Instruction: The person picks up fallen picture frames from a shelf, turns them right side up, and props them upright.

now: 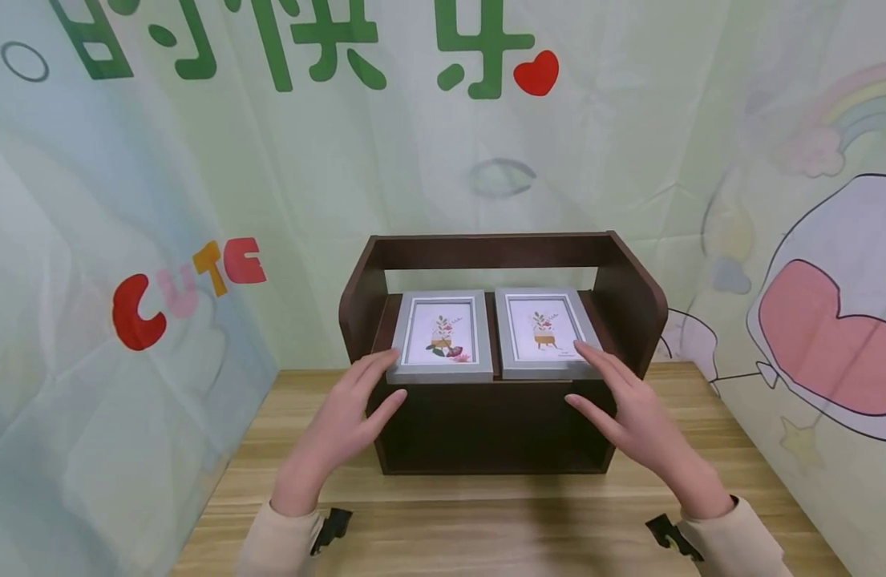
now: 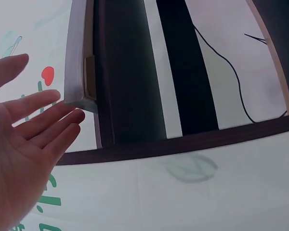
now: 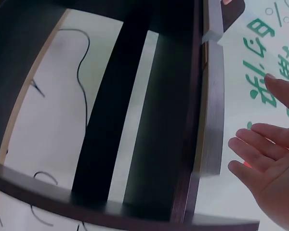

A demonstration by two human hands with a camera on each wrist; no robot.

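Note:
Two silver-grey picture frames lie side by side on the top shelf of a dark brown wooden rack (image 1: 493,429). The left picture frame (image 1: 398,374) and the right picture frame (image 1: 511,373) each show a potted plant print. My left hand (image 1: 345,417) is at the left frame's lower left corner, fingers extended and thumb apart. Beside the right frame's lower right corner is my right hand (image 1: 633,413), its fingers straight and slightly spread. In the left wrist view, the fingertips (image 2: 70,108) are close by the frame's edge. Nothing is gripped by either hand.
The rack stands on a wood-grain table (image 1: 443,533) with side panels and a back rail (image 1: 493,250). A printed fabric backdrop (image 1: 305,176) hangs behind and at both sides. Below the shelf, the rack's lower compartment is open.

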